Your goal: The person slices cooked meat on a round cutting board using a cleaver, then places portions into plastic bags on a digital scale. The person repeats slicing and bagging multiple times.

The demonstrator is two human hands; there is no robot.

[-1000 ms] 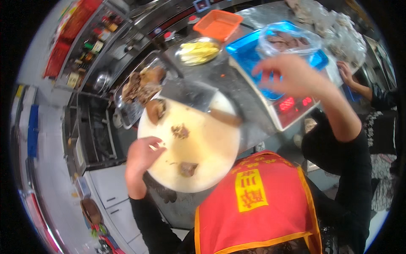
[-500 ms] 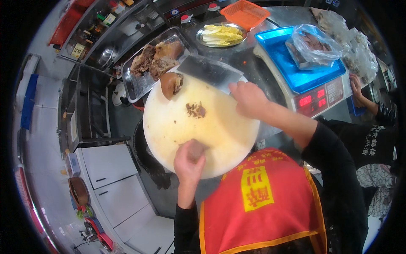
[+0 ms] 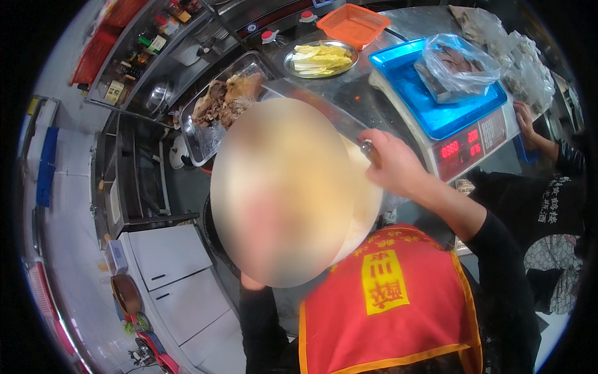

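Note:
My right hand (image 3: 395, 163) is closed around the handle of a cleaver (image 3: 322, 110) at the right edge of the round white cutting board (image 3: 367, 199). Its wide blade reaches up and left over the board's far edge. A large smeared patch covers most of the board. Inside it my left hand (image 3: 258, 218) shows only as a pinkish blur over the near left part, with its wrist coming out below. Its fingers, and anything in or under them, cannot be made out. Cooked meat chunks (image 3: 227, 100) lie in a metal tray (image 3: 198, 138) beyond the board's left side.
Behind the board stand a plate of yellow-white leaf strips (image 3: 321, 59) and an orange basket (image 3: 354, 26). To the right, a scale (image 3: 464, 149) carries a blue tray (image 3: 398, 62) with a bagged dark food (image 3: 458, 65). Another person's hand (image 3: 524, 118) is beside it.
My right hand has shifted right and slightly nearer with the cleaver, now showing the handle's end. My left hand, earlier closed on a brownish meat piece, is now blurred along with the board's contents.

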